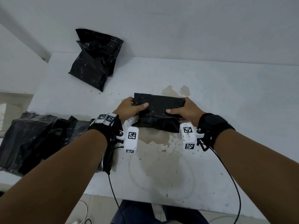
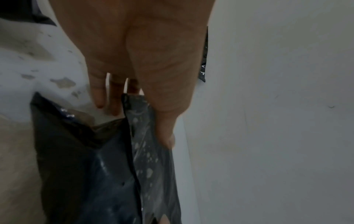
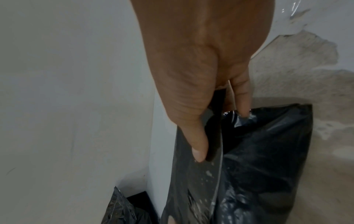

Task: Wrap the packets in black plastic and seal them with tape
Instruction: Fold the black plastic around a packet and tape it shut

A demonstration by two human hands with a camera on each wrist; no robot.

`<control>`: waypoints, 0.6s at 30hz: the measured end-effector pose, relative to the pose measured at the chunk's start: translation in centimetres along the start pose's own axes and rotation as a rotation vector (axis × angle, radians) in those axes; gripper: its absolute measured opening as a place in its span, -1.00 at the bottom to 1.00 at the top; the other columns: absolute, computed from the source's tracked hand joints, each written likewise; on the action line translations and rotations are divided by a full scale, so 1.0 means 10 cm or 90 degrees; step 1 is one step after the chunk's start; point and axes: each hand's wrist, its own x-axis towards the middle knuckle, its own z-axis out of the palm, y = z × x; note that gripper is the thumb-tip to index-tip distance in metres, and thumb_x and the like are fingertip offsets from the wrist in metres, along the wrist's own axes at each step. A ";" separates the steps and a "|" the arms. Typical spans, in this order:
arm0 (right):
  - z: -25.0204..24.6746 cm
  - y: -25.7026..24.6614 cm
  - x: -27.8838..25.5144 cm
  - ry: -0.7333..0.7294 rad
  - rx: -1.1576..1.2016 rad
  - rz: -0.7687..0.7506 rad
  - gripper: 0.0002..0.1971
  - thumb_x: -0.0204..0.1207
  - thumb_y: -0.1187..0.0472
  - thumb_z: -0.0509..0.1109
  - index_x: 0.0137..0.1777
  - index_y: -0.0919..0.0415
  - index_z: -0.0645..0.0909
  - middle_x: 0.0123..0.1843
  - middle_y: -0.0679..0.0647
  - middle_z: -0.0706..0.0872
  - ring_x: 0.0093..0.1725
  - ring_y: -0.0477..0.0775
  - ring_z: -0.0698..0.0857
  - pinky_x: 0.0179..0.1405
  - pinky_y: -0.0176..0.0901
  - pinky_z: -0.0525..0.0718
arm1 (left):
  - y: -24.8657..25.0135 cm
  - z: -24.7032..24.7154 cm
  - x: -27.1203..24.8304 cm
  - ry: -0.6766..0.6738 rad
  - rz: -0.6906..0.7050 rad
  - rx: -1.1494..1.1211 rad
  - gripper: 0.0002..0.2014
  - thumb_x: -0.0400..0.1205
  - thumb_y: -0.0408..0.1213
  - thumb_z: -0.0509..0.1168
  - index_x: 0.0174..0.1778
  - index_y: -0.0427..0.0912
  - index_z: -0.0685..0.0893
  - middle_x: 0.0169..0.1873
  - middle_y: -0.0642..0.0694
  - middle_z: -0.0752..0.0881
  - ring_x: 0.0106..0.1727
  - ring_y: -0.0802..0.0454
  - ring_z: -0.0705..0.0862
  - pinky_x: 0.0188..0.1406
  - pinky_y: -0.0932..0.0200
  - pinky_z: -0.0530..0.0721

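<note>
On the stained white table (image 1: 226,102), going L to R: a heap of loose black plastic (image 1: 32,139) at the near-left edge, a finished black bundle (image 1: 95,60) propped far left by the wall. Centre stage, the packet (image 1: 159,110) — glossy black plastic, creased, flecked w/ pale specks, top flap folded over — sits between both hands. Left hand (image 1: 129,107) pinches its left end, thumb on top, fingers curled under; right hand (image 1: 187,110) grips the right end the same way.
</note>
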 end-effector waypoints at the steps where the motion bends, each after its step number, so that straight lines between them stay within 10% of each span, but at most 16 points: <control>1: 0.00 0.05 0.04 0.008 -0.010 -0.010 -0.02 -0.10 -0.15 0.82 0.36 0.14 0.57 0.14 0.05 0.78 0.07 0.08 0.81 -0.28 -0.09 0.80 | 0.00 0.02 -0.02 -0.041 0.000 0.000 -0.58 0.46 -0.03 0.61 0.13 -0.07 0.67 -0.06 0.10 0.83 0.03 0.15 0.79 -0.01 0.27 0.74; 5: 0.01 0.14 0.15 0.030 -0.003 -0.052 0.13 -0.24 -0.24 0.84 0.38 0.17 0.54 0.14 0.00 0.79 0.10 0.05 0.80 0.06 0.01 0.81 | -0.14 0.05 0.02 -0.043 -0.014 0.048 0.00 0.09 0.18 0.71 0.43 -0.04 0.50 0.24 0.06 0.73 0.25 0.07 0.72 0.30 0.02 0.68; 8: 0.06 0.06 0.01 0.040 -0.005 -0.034 0.00 -0.08 -0.11 0.84 0.36 0.15 0.46 0.14 -0.02 0.74 0.09 0.05 0.77 -0.14 -0.09 0.77 | -0.21 0.05 0.06 -0.028 -0.031 0.051 0.07 0.02 0.23 0.73 0.44 -0.03 0.49 0.25 0.07 0.71 0.25 0.07 0.71 0.31 -0.01 0.68; 14: 0.09 0.05 -0.07 0.049 0.022 -0.041 -0.18 0.02 -0.09 0.79 0.31 0.10 0.60 0.11 -0.02 0.80 0.08 0.05 0.80 -0.04 0.02 0.84 | -0.05 0.13 -0.07 -0.003 0.007 -0.006 -0.69 0.50 -0.16 0.57 0.13 0.02 0.70 0.07 0.00 0.80 0.15 -0.02 0.77 0.21 0.08 0.70; 18: -0.01 -0.02 -0.14 0.138 0.028 -0.037 -0.60 0.37 0.03 0.65 0.08 0.15 0.60 0.05 0.05 0.75 0.02 0.10 0.78 0.00 0.08 0.82 | -0.01 0.00 0.02 0.149 -0.036 0.095 -0.47 0.38 0.19 0.52 0.00 -0.22 0.76 -0.14 -0.14 0.83 -0.06 -0.13 0.81 0.06 -0.09 0.79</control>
